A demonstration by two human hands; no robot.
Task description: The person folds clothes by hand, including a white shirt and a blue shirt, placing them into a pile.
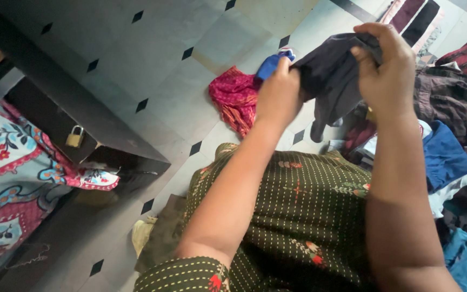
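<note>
Two hands, left hand and right hand, gripped one dark garment above the tiled floor, beside a clothes pile.

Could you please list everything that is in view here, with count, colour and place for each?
dark garment: one, dark grey-purple, held up between both hands
red cloth: one, pink-red, crumpled on the floor beyond the hands
blue cloth: one, blue, on the floor beside the red cloth
clothes pile: one heap, mixed maroon, brown, blue and white, on the floor at right
padlock: one, brass, hanging on the dark furniture at left
bedspread: one, patterned pink, blue and white, far left
tiled floor: pale tiles with small black diamonds
left hand: gripping the garment's left edge
right hand: gripping the garment's top edge
</note>
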